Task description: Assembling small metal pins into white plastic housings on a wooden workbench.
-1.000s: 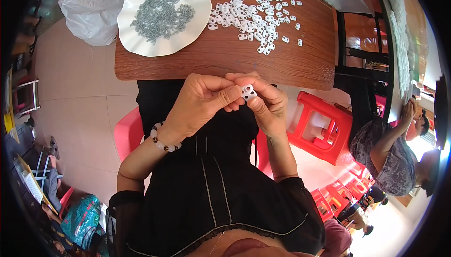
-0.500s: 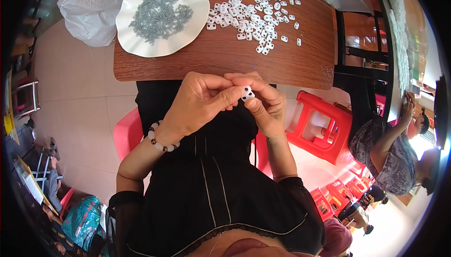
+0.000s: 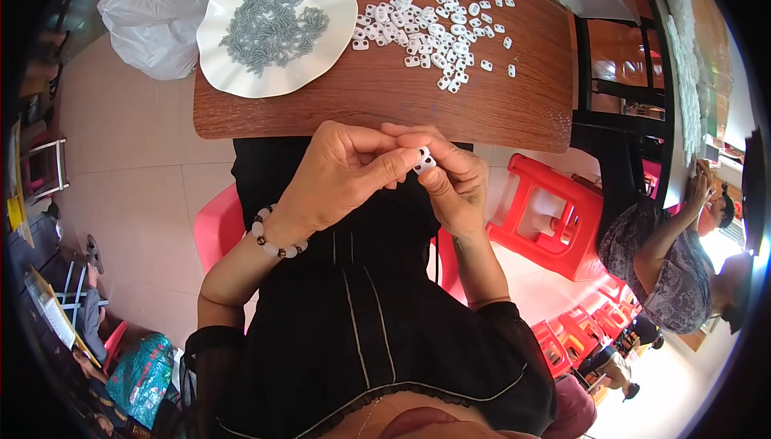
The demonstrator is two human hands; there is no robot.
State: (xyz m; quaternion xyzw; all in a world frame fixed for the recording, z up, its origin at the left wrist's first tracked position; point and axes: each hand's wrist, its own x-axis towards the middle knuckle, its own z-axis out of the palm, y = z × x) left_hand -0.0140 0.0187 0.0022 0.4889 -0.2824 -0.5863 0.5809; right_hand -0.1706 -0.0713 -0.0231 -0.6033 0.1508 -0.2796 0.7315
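Note:
Just in front of the table's near edge, my two hands meet around a small white plastic piece with dark holes. My left hand, with a beaded bracelet on its wrist, pinches it from the left with thumb and forefinger. From the other side my right hand grips it between thumb and fingers. Fingers cover part of the piece, so I cannot tell whether it is one part or two together. Many similar white two-holed pieces lie loose on the brown table.
A wavy-rimmed white plate holds a heap of small grey-green rods at the table's left. A white plastic bag lies beside it. Red stools stand at the right, where another person sits with a hand at another work surface.
Hardly anything differs. The white piece has turned very slightly between my fingers, and both hands stay in the same place.

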